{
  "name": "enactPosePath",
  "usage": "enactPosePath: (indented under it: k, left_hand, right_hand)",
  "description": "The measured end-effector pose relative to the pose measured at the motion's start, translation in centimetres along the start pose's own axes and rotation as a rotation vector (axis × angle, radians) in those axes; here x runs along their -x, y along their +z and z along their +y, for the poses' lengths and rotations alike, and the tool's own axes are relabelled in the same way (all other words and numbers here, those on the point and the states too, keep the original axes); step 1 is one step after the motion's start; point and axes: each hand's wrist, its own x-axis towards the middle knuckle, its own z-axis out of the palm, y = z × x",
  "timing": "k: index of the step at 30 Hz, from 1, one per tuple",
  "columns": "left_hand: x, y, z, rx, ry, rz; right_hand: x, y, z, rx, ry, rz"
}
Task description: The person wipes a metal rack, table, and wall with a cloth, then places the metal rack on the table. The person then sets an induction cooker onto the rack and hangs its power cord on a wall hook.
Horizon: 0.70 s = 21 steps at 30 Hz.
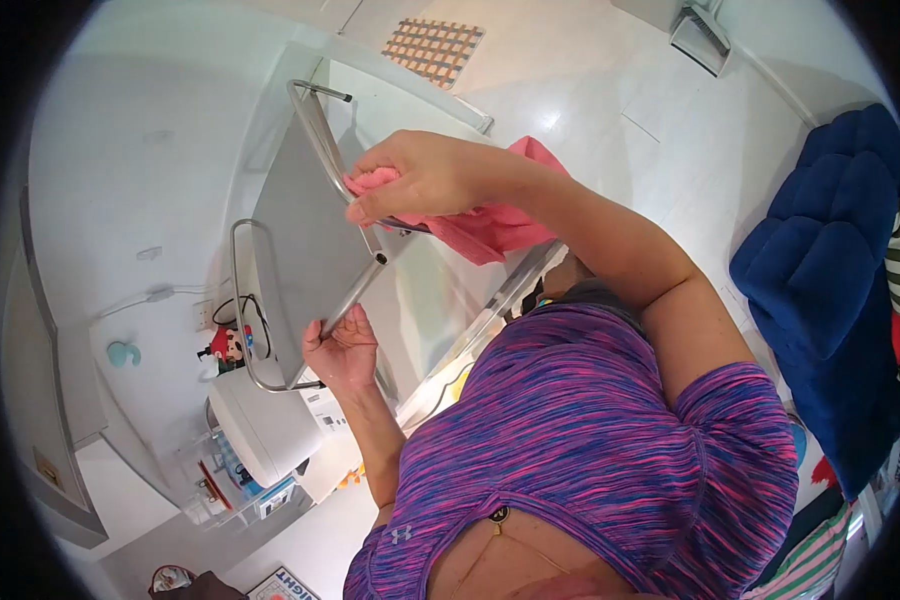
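A folding piece of furniture with a flat grey panel (315, 215) and a shiny metal tube frame (315, 128) stands tilted in front of me; whether it is a chair or a table I cannot tell. My right hand (415, 178) is closed on a pink cloth (490, 228), pressing it around a tube of the frame. The rest of the cloth hangs below my wrist and forearm. Lower down, my left hand (346, 350) holds another tube of the same frame, below a dark pivot (380, 259).
A white bin-like container (260, 425) and a clear organizer (215, 485) are at the lower left. A blue cushion (820, 250) lies at right. A checked mat (433, 52) and a dustpan (700, 40) are on the floor at the top.
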Motion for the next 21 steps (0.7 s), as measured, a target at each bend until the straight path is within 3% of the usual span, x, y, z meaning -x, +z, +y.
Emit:
enactPosePath:
  k: [4, 9, 15, 21]
  left_hand:
    - [0.1, -0.4, 0.0, 0.009, -0.01, 0.023]
    - [0.2, -0.4, -0.8, 0.019, -0.04, -0.001]
    - [0.4, -0.2, -1.5, 0.061, -0.014, -0.016]
    - [0.5, -0.5, -1.6, 0.096, -0.013, -0.027]
  right_hand:
    - [0.1, 1.2, -0.6, -0.007, 0.02, -0.004]
    - [0.1, 3.1, 0.7, 0.062, -0.154, 0.034]
    - [0.6, 2.7, 0.4, 0.005, -0.027, 0.004]
    - [0.6, 3.5, 0.8, 0.054, -0.065, 0.009]
